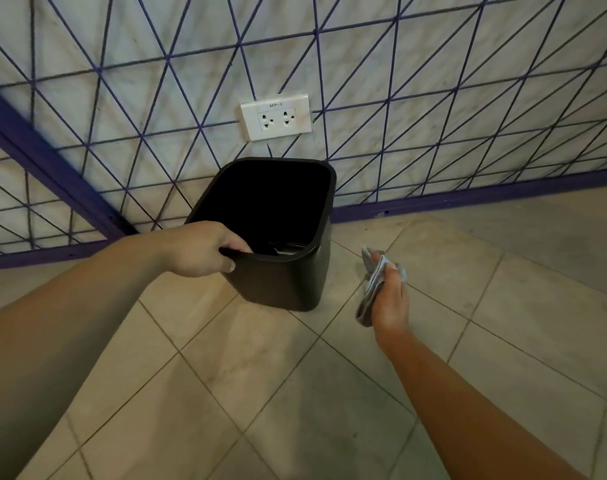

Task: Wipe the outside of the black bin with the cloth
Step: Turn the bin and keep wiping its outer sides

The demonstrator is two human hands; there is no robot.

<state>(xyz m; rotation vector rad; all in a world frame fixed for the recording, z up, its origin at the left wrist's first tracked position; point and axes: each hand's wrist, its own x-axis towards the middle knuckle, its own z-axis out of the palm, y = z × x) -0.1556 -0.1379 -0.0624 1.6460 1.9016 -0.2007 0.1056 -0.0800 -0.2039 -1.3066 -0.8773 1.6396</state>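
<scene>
light: dim, soft, even | shadows: faint on floor (295, 393) | blur: left edge smeared | edges: wide-angle bowing

L hand (205, 249) gripping; R hand (389, 299) clutching.

bin (288, 278) on floor (295, 393), before wall (399, 98) | socket (276, 116) above | cloth (371, 289) right

The black bin (281, 278) at centre frame looks like smooth plastic with a dull sheen. The cloth (371, 289) to its right is soft, matt grey fabric — crumpled. The floor (295, 393) is smooth beige tile; the socket plate (276, 116) above is glossy white plastic.
</scene>
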